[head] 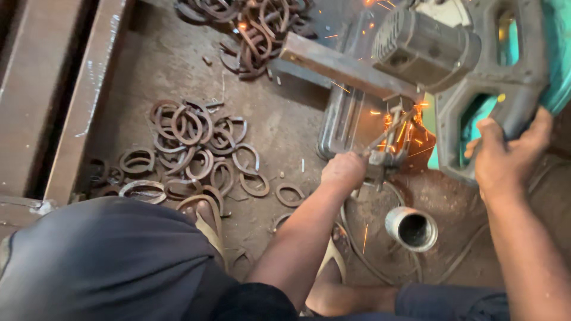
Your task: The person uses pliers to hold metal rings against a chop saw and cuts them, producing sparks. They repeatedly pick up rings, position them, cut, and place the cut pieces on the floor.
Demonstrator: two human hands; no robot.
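While the right hand (505, 160) grips the saw handle (517, 89), the left hand (344, 171) clenches the sparking workpiece (380, 159) near an empty metal cup (411, 228)

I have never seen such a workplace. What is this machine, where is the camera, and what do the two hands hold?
The one picture comes from a camera on the person's head, looking down. The machine is a cut-off saw with a grey motor and a teal body. The right hand has its grip on the saw's handle. The left hand holds a thin metal strip at the clamp, where orange sparks fly. On the dirt floor lie many bent, rusty metal rings, a second pile, and a short metal pipe.
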